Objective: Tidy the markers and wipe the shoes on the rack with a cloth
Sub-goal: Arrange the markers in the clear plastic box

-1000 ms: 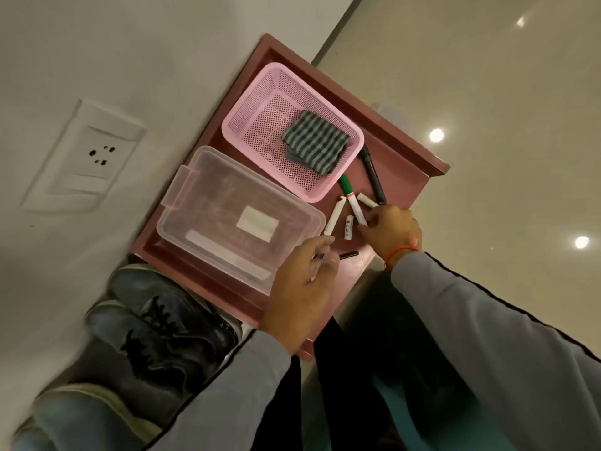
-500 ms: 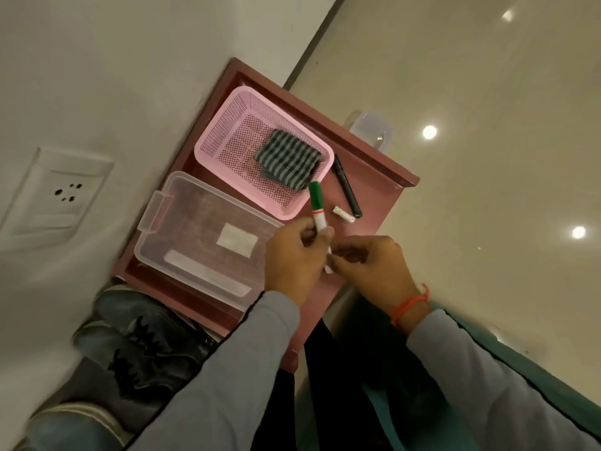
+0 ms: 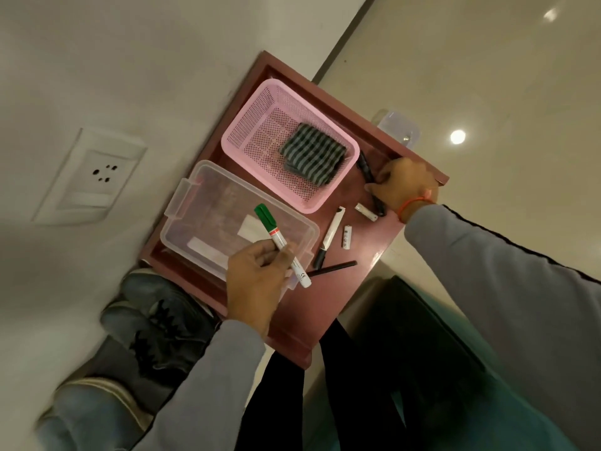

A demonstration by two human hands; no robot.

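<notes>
While both hands work over the rack top: everything below is placed against the pink basket (image 3: 247, 131).
Rack top: a reddish-brown shelf (image 3: 364, 255) with a raised rim, standing against the wall.
Pink basket: at the far end of the shelf, holding a folded striped cloth (image 3: 312, 157).
Clear box: a lidded plastic box (image 3: 208, 209) just beside the basket, on its near side.
Left hand: the left hand (image 3: 257, 281) hovers over the near corner of the clear box, fingers curled round a green-capped marker (image 3: 282, 245) that points toward the basket.
Right hand: the right hand (image 3: 403, 187) is at the shelf's edge right of the basket, fingers curled on a black marker (image 3: 366, 170) lying along the basket's side.
Loose pieces: a white marker with a black end (image 3: 330, 237), two short white pieces (image 3: 346, 237) (image 3: 366, 212) and a thin black stick (image 3: 331, 268) lie on the shelf, near side of the basket.
Shoes: dark laced shoes (image 3: 162, 323) sit on the lower level, well apart from the basket.
</notes>
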